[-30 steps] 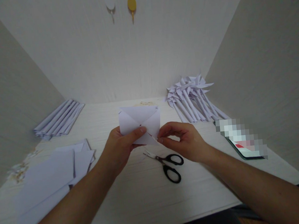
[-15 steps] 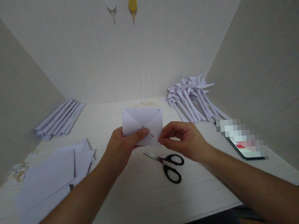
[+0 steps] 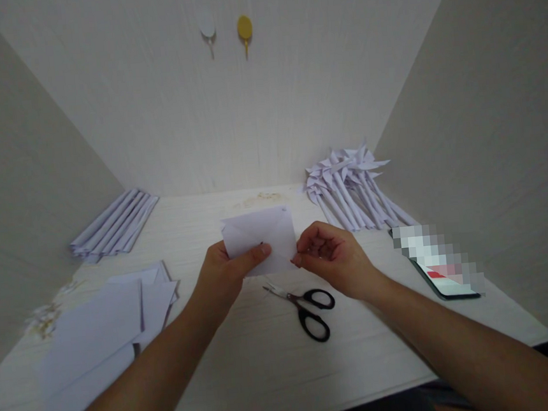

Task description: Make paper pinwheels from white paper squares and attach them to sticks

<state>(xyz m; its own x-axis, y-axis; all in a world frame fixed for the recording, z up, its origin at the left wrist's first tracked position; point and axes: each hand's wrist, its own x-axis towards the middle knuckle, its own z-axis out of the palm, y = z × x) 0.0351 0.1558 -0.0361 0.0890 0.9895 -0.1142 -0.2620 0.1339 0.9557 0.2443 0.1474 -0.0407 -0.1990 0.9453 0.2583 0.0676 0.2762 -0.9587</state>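
Observation:
A folded square of white paper with diagonal creases is held up above the desk. My left hand pinches its lower middle, thumb across the front. My right hand pinches the paper's lower right corner with curled fingers. Black-handled scissors lie on the desk just below both hands, blades pointing left.
Loose white sheets are stacked at the left front. Rolled paper sticks lie at the back left. A heap of paper pinwheels fills the back right. A phone rests on the right. Two hooks hang on the back wall.
The paper has tilted back and flattened, so it shows less height than before. Both hands have kept their pinch and shifted slightly; the view has dipped a little.

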